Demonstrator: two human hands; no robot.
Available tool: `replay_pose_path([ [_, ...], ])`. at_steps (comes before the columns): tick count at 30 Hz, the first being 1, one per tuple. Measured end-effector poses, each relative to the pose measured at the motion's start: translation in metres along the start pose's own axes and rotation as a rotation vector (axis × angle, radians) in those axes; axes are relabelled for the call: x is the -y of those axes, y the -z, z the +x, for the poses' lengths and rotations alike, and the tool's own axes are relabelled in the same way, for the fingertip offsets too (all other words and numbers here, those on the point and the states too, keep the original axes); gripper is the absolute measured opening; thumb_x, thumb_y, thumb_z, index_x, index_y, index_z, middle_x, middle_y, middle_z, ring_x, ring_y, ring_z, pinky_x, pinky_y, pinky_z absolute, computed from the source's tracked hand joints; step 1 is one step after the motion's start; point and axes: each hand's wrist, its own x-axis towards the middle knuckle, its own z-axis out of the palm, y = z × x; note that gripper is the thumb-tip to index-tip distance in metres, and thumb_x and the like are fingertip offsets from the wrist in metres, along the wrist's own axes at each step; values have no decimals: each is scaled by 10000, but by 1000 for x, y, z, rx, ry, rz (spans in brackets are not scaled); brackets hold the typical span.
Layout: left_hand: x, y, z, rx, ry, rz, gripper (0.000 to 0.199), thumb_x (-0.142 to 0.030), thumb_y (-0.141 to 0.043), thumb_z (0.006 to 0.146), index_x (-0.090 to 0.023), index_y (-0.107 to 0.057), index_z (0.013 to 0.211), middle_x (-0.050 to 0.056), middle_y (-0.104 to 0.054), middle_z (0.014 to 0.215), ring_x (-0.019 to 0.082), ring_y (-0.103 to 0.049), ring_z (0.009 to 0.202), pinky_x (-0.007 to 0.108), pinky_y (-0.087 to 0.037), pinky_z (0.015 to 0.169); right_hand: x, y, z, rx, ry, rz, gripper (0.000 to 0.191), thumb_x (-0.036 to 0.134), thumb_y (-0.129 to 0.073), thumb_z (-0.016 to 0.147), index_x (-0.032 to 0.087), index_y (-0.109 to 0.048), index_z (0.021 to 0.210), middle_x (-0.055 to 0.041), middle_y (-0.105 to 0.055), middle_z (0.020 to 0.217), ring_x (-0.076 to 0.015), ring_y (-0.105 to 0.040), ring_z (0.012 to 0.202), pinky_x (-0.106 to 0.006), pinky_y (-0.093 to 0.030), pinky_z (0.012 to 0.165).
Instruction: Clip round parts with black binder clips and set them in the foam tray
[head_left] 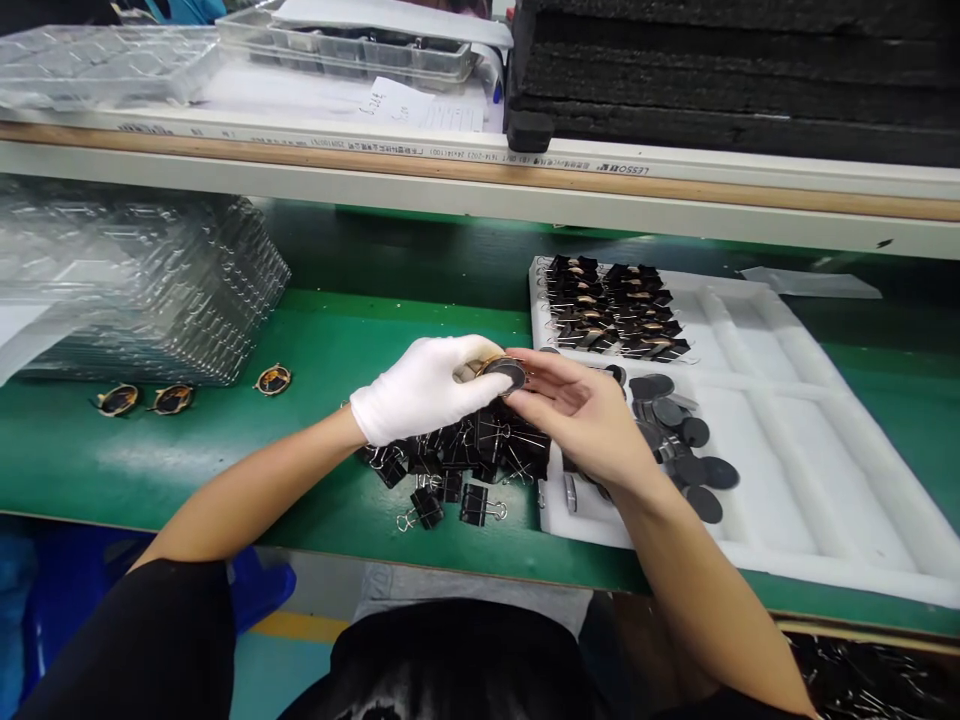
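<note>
In the head view, I hold a round piece [504, 374] above the near-middle of the green table [315, 470], its dark face up. My gloved left hand [431, 385] clamps it from the left, thumb over its face; my bare right hand [581, 405] pinches its right edge between thumb and fingers. Just below my hands lies a heap of black clips [469, 450]. To my right sits a white tray [825, 470] with rows of clipped parts [611, 305] at its far left and loose grey discs [686, 440] nearer me, partly hidden by my right hand. To my left, three round frames [272, 379] lie near a stack of clear trays [217, 290].
</note>
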Motion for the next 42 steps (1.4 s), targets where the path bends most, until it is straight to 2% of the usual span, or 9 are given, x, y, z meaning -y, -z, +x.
replay_pose_path([
  [5,1,6,-1,41,-13,23,320,-470,-572,965,-210,-708,1093,-13,-733,844,134,-668,736,241,-466,662,0,7,1,-93,-69,81,384,396,-915,739,197,-774,1035,-71,-774,993,-216,-746,891,-402,-674,853],
  [9,-2,2,-10,52,54,498,531,-674,-469,970,-200,-658,823,30,-650,652,207,-665,655,297,-419,614,1,12,2,-228,-30,77,374,437,-901,751,210,-724,991,-57,-753,947,-185,-717,824,-322,-653,707],
  [15,-2,-32,-24,129,59,820,463,-553,-425,1020,-161,-635,1149,100,-689,710,280,-715,696,312,-432,601,2,18,7,-201,-148,189,383,460,-835,798,235,-671,1061,-52,-732,1079,-187,-711,932,-342,-654,806],
  [20,0,-30,-18,158,70,664,294,-421,-493,1001,-207,-681,1077,68,-725,769,261,-707,705,323,-446,614,5,19,9,-135,-223,286,287,421,-815,797,225,-686,963,-53,-713,1094,-173,-690,941,-346,-633,925],
  [27,5,20,-1,-48,-75,274,243,-357,-537,983,-213,-732,1007,14,-748,893,166,-681,797,282,-509,793,9,17,0,-53,-108,188,271,385,-866,787,234,-759,985,-65,-712,1162,-183,-686,950,-338,-659,794],
  [30,8,31,1,72,-241,220,273,-364,-533,1002,-252,-757,1110,33,-747,1046,184,-697,959,288,-510,910,11,11,-4,122,-67,136,210,348,-860,814,233,-787,973,-90,-721,1174,-232,-689,1043,-334,-656,733],
  [33,8,26,-1,132,-312,127,312,-368,-563,1004,-266,-708,1260,28,-753,1035,163,-701,917,259,-523,855,13,5,-6,288,-85,99,149,282,-839,846,237,-805,984,-71,-743,1068,-201,-716,968,-318,-651,763],
  [38,6,0,-4,-201,-263,23,242,-331,-639,956,-211,-716,1151,-28,-711,778,98,-622,670,218,-499,694,13,4,-8,287,-136,127,166,246,-862,821,209,-800,970,-50,-760,947,-136,-712,747,-259,-636,701],
  [42,2,-5,-5,-342,-180,-184,375,-447,-520,1008,-174,-629,1241,21,-708,876,109,-610,686,243,-500,678,10,6,-7,193,-146,281,214,276,-908,765,212,-782,925,-41,-762,882,-159,-721,742,-308,-659,717],
])
